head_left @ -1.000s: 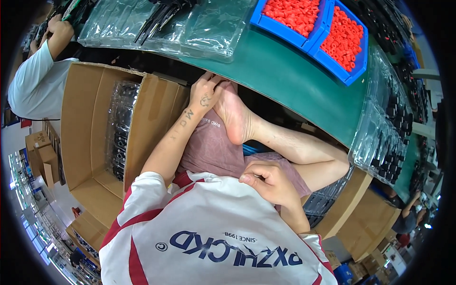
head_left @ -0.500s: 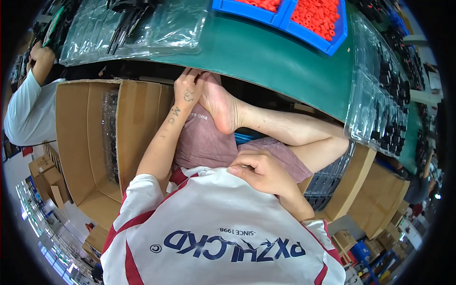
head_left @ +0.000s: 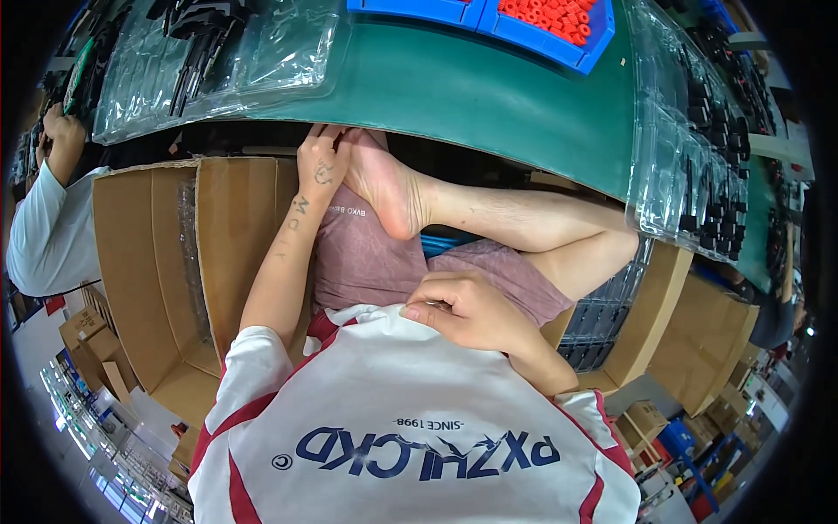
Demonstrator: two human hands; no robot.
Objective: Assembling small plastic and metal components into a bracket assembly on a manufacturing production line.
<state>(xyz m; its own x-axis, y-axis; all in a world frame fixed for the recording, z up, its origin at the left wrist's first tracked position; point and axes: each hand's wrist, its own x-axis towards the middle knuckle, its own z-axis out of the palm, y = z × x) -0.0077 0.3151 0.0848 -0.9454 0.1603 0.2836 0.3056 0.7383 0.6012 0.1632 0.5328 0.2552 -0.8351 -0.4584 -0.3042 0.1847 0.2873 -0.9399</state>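
Observation:
My left hand (head_left: 323,162) is closed around the toe end of my bare foot (head_left: 384,188), just under the near edge of the green table; its fingertips are partly hidden. The foot is crossed over my lap, on mauve shorts (head_left: 367,258). My right hand (head_left: 467,310) rests in my lap by the hem of my white shirt (head_left: 419,384). Its fingers are curled in against the thumb, and what lies between them, if anything, is too small to make out. Neither hand touches anything on the table.
Blue bins (head_left: 546,44) of small red parts stand on the green table (head_left: 454,96). Clear trays (head_left: 297,70) with black parts lie at left and right. Open cardboard boxes (head_left: 144,279) flank me, the right one (head_left: 650,314) holding black trays. Another person's arm (head_left: 57,218) is at far left.
The view has shifted slightly, so the bins sit higher and further left. Both hands keep their places, the left on the foot and the right in my lap.

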